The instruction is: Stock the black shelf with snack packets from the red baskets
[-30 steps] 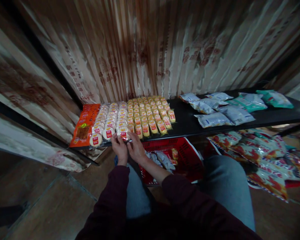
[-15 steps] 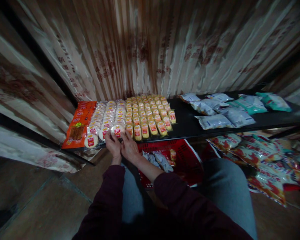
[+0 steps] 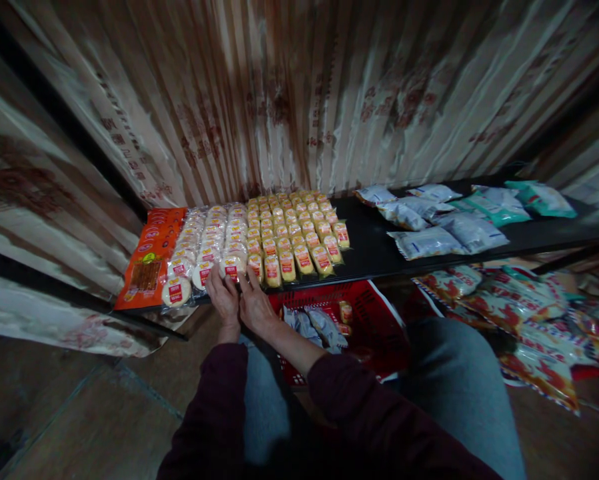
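– Starting with the largest, what lies there?
– One long black worktop (image 3: 374,250) before a ribbed curtain (image 3: 299,100). Under it stands one red basket (image 3: 374,313). To the right of that is a heap of red-and-white bags (image 3: 509,293), too overlapped to count.
– And on the top?
– At the right, about five pale bags (image 3: 424,241) and two teal bags (image 3: 494,207). At the left end, one orange packet (image 3: 149,260). Between them lie yellow packets (image 3: 299,230) in close files, too many to count, and round white packets (image 3: 214,233) in three files.
– Which way do the files run?
– Their long axis goes from the front edge back toward the curtain. The discs overlap, red labels turned up toward the person.
– Where are the hands?
– Both at the front edge. The front round packet (image 3: 230,268) of the file nearest the yellow ones lies just above them. The left hand (image 3: 222,298) has its fingers stretched out, tips on the packet's lower edge. The right hand (image 3: 253,307), touching the left, points a finger up along the packet's right side. Neither closes round it.
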Demonstrator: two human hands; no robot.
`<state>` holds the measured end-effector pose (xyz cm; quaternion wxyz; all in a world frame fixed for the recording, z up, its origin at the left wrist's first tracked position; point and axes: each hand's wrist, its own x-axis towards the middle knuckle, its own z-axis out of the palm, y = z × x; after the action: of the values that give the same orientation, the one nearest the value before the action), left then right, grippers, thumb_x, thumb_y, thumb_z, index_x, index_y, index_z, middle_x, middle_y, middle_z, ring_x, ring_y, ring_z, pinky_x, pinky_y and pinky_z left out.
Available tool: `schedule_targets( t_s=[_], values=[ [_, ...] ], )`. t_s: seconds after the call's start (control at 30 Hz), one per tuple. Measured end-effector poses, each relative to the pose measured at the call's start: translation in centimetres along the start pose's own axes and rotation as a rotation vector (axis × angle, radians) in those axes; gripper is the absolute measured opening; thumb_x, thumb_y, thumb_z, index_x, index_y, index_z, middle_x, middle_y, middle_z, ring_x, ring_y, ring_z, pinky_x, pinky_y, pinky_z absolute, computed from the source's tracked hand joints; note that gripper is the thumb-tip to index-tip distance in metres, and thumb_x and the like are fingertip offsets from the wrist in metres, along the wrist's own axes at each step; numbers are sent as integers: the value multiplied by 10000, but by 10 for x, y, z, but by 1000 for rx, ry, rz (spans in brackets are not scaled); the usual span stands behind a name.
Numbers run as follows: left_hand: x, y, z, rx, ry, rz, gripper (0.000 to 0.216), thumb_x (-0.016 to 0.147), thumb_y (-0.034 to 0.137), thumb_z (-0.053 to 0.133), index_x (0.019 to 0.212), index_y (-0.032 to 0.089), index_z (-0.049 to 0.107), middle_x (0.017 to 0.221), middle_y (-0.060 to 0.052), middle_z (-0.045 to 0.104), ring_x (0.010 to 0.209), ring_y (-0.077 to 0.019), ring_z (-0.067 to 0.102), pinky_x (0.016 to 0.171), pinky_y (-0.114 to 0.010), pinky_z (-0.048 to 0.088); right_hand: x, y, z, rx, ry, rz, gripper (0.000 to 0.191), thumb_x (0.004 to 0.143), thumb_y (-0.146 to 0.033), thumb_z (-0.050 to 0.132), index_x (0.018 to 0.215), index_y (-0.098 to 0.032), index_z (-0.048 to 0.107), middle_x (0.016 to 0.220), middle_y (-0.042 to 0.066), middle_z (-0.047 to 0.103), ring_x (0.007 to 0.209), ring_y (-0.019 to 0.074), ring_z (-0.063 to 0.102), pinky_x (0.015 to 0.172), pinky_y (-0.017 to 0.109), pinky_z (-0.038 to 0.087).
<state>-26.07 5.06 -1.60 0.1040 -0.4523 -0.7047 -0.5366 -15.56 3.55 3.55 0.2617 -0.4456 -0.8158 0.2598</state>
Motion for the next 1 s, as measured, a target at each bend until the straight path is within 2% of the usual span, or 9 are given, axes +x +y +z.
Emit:
schedule_targets(
  t_s=[0.2,0.33,0.47,0.57,0.67,0.87,1.0],
  values=[
    [-5,-12,4,9,-7,152,373,926,354,401,1146,127,601,1303,-191,541,1300,-256,434,1100,-475,316,0,9,9,-7,70,-65,601,849,-81,407,1443,-85,320,1535,217,239,1275,274,500,941,367,533],
    [-9,-21,3,-29,-120,224,386,944,364,376,1180,153,598,1330,-172,545,1378,-250,346,1130,-501,272,0,10,8,-1,77,-100,610,843,-71,400,1447,-86,314,1534,202,253,1302,251,472,980,357,508],
    [-11,-24,2,-67,-207,251,405,950,370,361,1240,170,560,1378,-168,512,1418,-252,270,1140,-532,240,-3,11,-2,-47,80,-141,557,842,-82,415,1399,-68,407,1497,190,346,1331,242,430,1040,369,454],
    [-11,-18,-1,-58,-204,282,412,927,361,428,1255,137,538,1396,-197,483,1424,-267,251,1143,-535,223,-7,13,-10,-120,122,-174,522,834,-82,441,1355,-94,481,1454,157,431,1312,251,430,1089,422,387],
    [-10,-10,-4,-9,-202,280,398,934,315,408,1263,120,519,1402,-212,471,1421,-263,260,1136,-538,233,-10,17,-13,-136,172,-188,513,823,-76,465,1331,-123,515,1462,125,429,1305,253,408,1105,450,348],
    [-10,-1,-3,49,-175,282,390,926,284,421,1267,125,522,1432,-217,433,1410,-262,288,1121,-517,277,-10,26,-5,-166,186,-170,498,841,-100,470,1338,-91,501,1460,153,424,1368,280,320,1105,503,313],
    [-11,0,0,45,-171,269,385,930,279,410,1269,137,526,1423,-201,452,1415,-257,275,1126,-518,274,-10,32,3,-204,186,-192,486,859,-101,453,1342,-81,493,1466,155,413,1379,281,325,1095,504,330]
  ],
)
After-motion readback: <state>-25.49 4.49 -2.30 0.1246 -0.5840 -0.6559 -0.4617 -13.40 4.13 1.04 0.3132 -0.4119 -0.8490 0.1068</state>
